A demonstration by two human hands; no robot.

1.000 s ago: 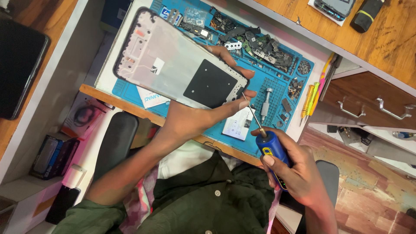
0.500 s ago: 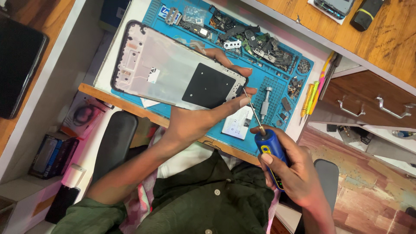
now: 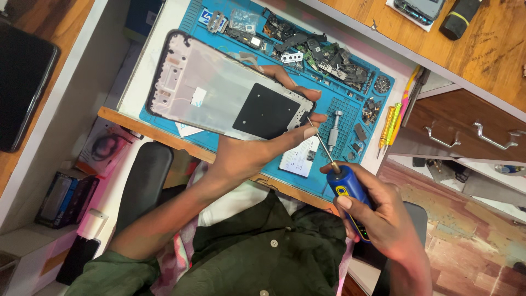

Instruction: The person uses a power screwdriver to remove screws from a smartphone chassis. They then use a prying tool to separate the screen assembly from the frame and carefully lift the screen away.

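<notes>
My left hand (image 3: 257, 148) grips the near right end of an opened phone frame (image 3: 213, 90), a pale metal chassis with a black square pad, held above a blue work mat (image 3: 350, 93). My thumb lies along its lower corner and my fingers curl over the far edge. My right hand (image 3: 378, 214) holds a blue screwdriver (image 3: 348, 192) with a yellow mark. Its thin metal tip points up to the frame's right corner beside my left thumb.
Several small phone parts and screws lie along the mat's far edge (image 3: 323, 52). Yellow and orange tools (image 3: 392, 123) rest at the mat's right. A wooden drawer unit (image 3: 466, 131) stands right. A dark tablet (image 3: 22, 87) lies far left. A black chair arm (image 3: 145, 178) sits below.
The phone frame and my left hand have shifted slightly; the screwdriver tip stays at the frame's right corner, with my right hand a little lower.
</notes>
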